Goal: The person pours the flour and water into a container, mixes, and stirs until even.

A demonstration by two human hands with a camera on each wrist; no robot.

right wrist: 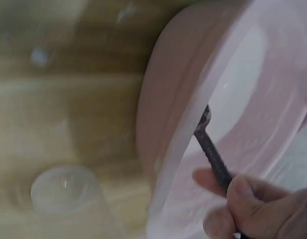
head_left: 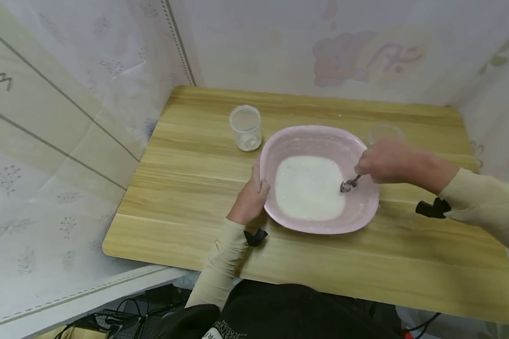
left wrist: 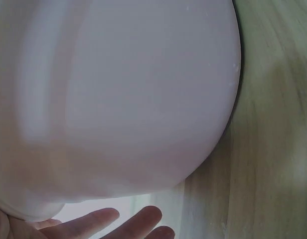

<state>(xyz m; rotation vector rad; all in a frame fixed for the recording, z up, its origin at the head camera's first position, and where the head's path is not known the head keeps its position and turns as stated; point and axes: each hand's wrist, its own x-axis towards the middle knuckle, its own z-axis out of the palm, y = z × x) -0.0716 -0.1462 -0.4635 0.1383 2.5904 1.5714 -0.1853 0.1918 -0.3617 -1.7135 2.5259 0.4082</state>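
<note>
Pinching spoon [right wrist: 216,162] by its dark handle, right grip [head_left: 383,162] closed and nearer | bowl end lies left of that grip, inside pink basin [head_left: 362,202], long axis slanting leftward-down; cannot tell whether it touches white liquid [head_left: 309,188] | left grip [head_left: 249,197] holds opposite rim, thumb uppermost

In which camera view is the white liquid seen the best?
The head view: it looks down into the pink basin and shows nearly all of the white liquid. The right wrist view shows only part of it; the left wrist view shows none, as the basin's outer wall hides it.
</note>
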